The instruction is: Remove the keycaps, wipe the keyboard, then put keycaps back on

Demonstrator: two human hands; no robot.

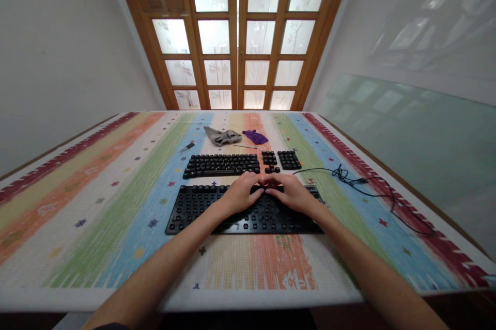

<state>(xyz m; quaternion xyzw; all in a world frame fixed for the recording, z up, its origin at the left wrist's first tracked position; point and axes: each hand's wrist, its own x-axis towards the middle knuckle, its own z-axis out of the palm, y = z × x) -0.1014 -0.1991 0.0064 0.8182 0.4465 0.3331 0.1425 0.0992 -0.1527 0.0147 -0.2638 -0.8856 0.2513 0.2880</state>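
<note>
A black keyboard (194, 211) lies across the striped table near me. Both my hands rest on its upper middle part. My left hand (241, 194) has its fingers curled together and pointing right. My right hand (291, 193) mirrors it, fingers bunched and pointing left. The fingertips of the two hands meet over the keyboard's top rows, and whatever is under them is hidden. Just beyond lies a second black set of keys (220, 165) laid out as a keyboard, with a separate number block (289, 159) to its right.
A grey cloth (222, 136) and a purple cloth (254, 137) lie behind the keys. A small black tool (187, 146) sits to the left. A black cable (360, 180) trails off right. The table (96, 201) has a striped cover; wooden glazed doors stand behind.
</note>
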